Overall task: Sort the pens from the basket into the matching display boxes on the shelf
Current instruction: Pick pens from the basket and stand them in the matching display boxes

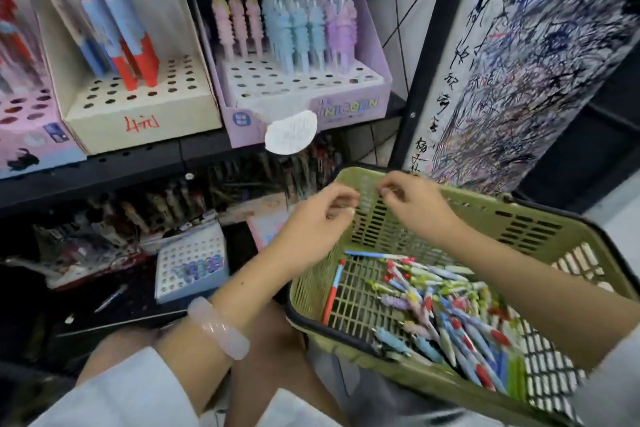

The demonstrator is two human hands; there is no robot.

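A green plastic basket (519,229) rests on my lap at the right, holding a heap of mixed pens (450,308); one red-and-blue pen (333,291) lies apart along its left wall. My left hand (311,218) and my right hand (415,204) meet above the basket's far rim, fingertips pinched on a pale, blurred item (367,189) stretched between them. On the shelf, a cream display box (138,114) holds red-and-blue pens (114,28). A purple box (346,107) holds pink, blue and lilac pens (298,28).
A pink display box (27,121) stands at the shelf's far left. A white tag (291,132) hangs from the shelf edge. The lower shelf holds dark pen stock and a white holed tray (190,263). A scribbled test board (536,62) rises behind the basket.
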